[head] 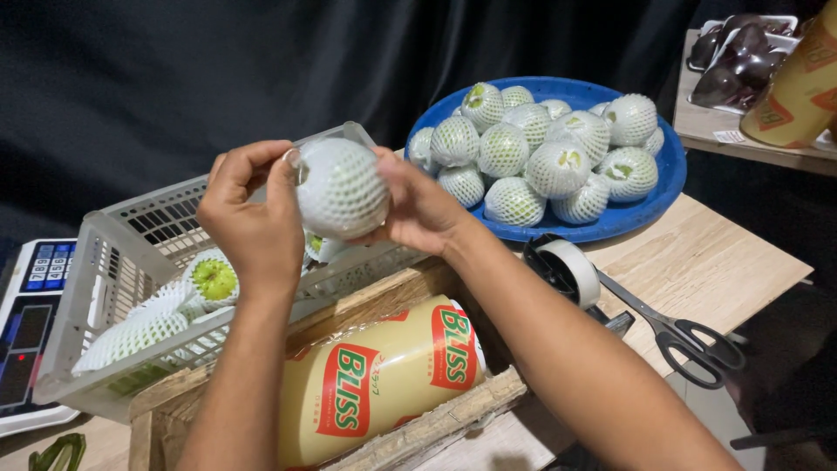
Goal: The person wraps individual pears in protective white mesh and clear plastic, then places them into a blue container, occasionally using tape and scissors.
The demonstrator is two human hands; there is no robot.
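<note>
Fruit [342, 187] wrapped in a white foam net is held up in the middle of the frame, above a pale plastic crate [113, 253], and it is gripped from both sides. The left hand [253, 218] is curled against its left side, thumb and forefinger pinched on a bit of clear film at the top edge of the fruit, the other fingers folded behind. The right hand [418, 209] is pressed to the right side, thumb laid over the front of the net, the remaining fingers tucked underneath and mostly hidden.

Down in the crate, at lower left, a green fruit [214, 279] half out of its net is seen, with loose white foam sleeves [131, 336] lying beside it. Below the crate, a cream-coloured roll with red and green labels [384, 375] is lodged in a rough wooden box [436, 423].

At upper right, a blue round tray [649, 209] is piled with netted fruit [540, 153], well apart from the hands. Just below it, on the light wooden table [715, 262], a tape dispenser [567, 266] and black-handled scissors [689, 340] are laid. At the far left edge, part of a digital scale [30, 323] is caught. In the top right corner, dark fruit in trays [737, 52] is stacked on another surface.
</note>
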